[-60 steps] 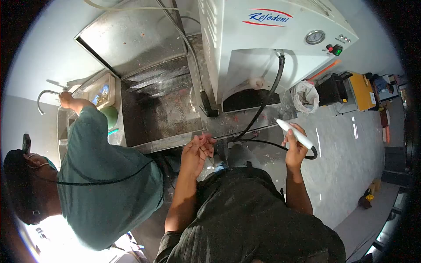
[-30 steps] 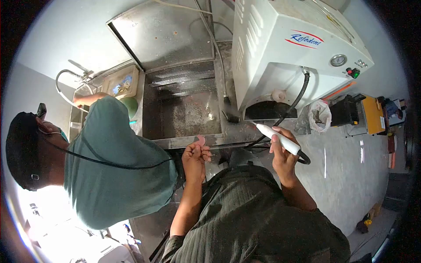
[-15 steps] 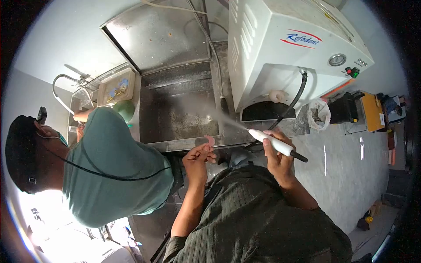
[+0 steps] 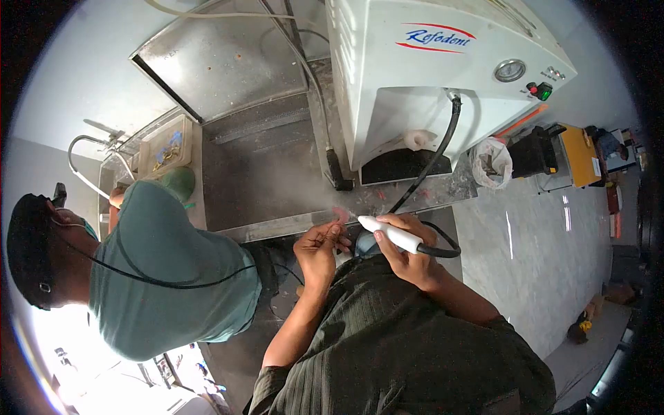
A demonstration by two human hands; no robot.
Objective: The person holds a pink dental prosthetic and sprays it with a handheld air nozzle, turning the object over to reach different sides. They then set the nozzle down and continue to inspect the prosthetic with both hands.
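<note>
Taking straight ahead of the wearer as twelve o'clock, the left hand (image 4: 317,256) is pinching a small pink piece (image 4: 339,213) between thumb and fingertips, closed down on one end. The piece is sticking out at about one o'clock from the knuckles, near the front rim of the metal basin (image 4: 270,227), where pale mist (image 4: 277,183) is hanging. The right hand (image 4: 415,266) is curling snugly around a white handpiece (image 4: 394,235), whose nozzle is pointing toward ten o'clock, just beside the pink piece. A black hose (image 4: 429,162) is hanging from the white machine (image 4: 387,69), around one o'clock.

To me the piece is looking light, thin and stiff, probably slippery if damp and liable to crack under squeezing; an outer edge facing away from the nozzle is seeming the safest hold.
</note>
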